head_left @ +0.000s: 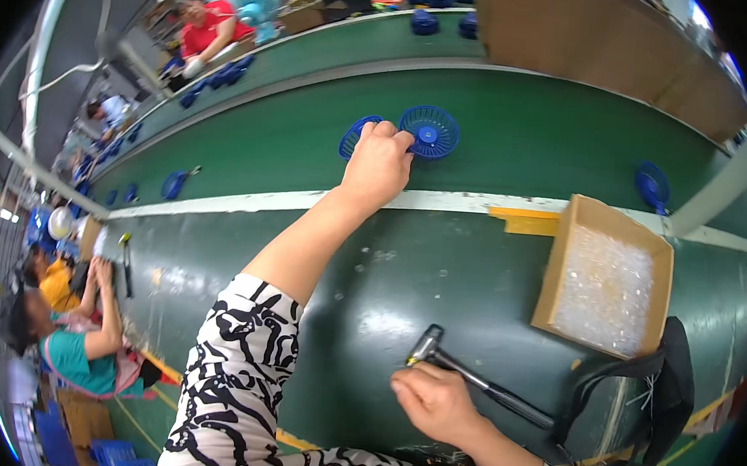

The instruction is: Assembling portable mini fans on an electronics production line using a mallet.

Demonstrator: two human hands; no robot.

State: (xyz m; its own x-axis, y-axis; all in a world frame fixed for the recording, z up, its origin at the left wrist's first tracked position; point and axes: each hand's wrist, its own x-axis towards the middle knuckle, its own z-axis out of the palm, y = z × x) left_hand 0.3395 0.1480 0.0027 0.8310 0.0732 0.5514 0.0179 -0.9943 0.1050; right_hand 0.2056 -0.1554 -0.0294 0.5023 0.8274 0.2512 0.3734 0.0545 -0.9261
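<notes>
My left hand (380, 160) reaches out over the green belt. Its fingers are closed on a blue plastic fan grille, a round slotted piece (432, 131) with a hub in its middle. A second round blue part (358, 137) shows on the other side of the fingers, partly covered by them; whether the two are joined I cannot tell. Close to my body, my right hand (438, 402) is curled above the dark bench, thumb and fingers together. What it holds, if anything, is hidden. Just beyond its knuckles lies a hammer (488, 386) with a black handle.
A cardboard box (552, 284) of small clear plastic pieces stands at the right, beside a black strapped bag (673, 384). More blue parts (652, 185) lie on the belt (528, 131). Co-workers sit at the left (92, 352) and across the line (205, 35). A metal post (723, 184) rises at the right.
</notes>
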